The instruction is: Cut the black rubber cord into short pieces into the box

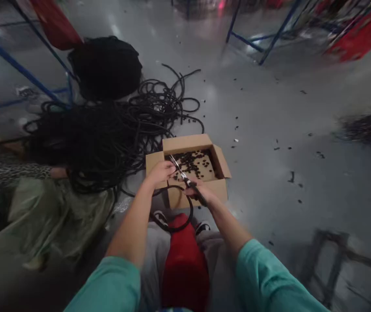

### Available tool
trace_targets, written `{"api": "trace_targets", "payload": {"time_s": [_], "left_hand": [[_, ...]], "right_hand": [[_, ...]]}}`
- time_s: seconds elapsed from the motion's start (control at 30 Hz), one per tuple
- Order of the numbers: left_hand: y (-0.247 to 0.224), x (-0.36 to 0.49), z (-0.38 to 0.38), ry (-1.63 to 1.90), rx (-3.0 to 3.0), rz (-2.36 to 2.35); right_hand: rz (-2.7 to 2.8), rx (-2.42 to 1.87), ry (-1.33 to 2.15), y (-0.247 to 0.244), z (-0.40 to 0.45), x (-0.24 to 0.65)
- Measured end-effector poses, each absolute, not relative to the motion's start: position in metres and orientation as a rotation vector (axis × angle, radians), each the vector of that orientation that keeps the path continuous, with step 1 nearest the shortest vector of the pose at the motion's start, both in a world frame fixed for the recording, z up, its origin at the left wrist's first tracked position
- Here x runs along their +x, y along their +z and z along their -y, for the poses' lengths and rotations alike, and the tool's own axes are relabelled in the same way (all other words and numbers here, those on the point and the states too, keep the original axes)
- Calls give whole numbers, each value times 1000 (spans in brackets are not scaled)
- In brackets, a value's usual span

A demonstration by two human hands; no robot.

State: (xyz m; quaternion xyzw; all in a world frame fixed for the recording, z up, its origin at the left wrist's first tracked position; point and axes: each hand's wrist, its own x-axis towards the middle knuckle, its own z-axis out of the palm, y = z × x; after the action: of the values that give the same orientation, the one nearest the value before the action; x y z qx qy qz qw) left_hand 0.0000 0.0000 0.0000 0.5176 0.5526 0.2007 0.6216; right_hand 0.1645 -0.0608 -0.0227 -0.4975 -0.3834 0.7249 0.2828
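My right hand (196,189) is closed around the dark handles of a pair of scissors (185,178), whose silvery blades point up and left. Close to the blade tips, my left hand (162,171) pinches the end of a black cord (190,212), which loops down over my lap. Both hands are above the near left part of an open cardboard box (219,189). Small black pieces (190,161) are scattered over the box's bottom. Whether the blades touch the cord is too small to tell.
A large tangle of black cord (97,138) lies on the floor at left, beside a round black bundle (107,69). Another person's sleeve (12,169) is at far left. Blue metal frames (247,41) stand behind. Black scraps dot the floor at right.
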Motion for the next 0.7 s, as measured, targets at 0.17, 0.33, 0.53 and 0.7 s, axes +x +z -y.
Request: {"api": "trace_targets", "payload": {"time_s": [0.17, 0.33, 0.53, 0.7], "left_hand": [[-6, 2, 1, 526, 1217, -1277], [-11, 4, 2, 609, 1366, -1320], [-12, 4, 1, 645, 1410, -1316], [-14, 3, 0, 642, 1538, -1357]], "right_hand": [[1001, -1390, 1899, -26, 60, 163], [943, -1450, 1877, -25, 59, 162], [906, -1445, 1889, -29, 59, 164], [962, -1419, 1930, -27, 59, 168]]}}
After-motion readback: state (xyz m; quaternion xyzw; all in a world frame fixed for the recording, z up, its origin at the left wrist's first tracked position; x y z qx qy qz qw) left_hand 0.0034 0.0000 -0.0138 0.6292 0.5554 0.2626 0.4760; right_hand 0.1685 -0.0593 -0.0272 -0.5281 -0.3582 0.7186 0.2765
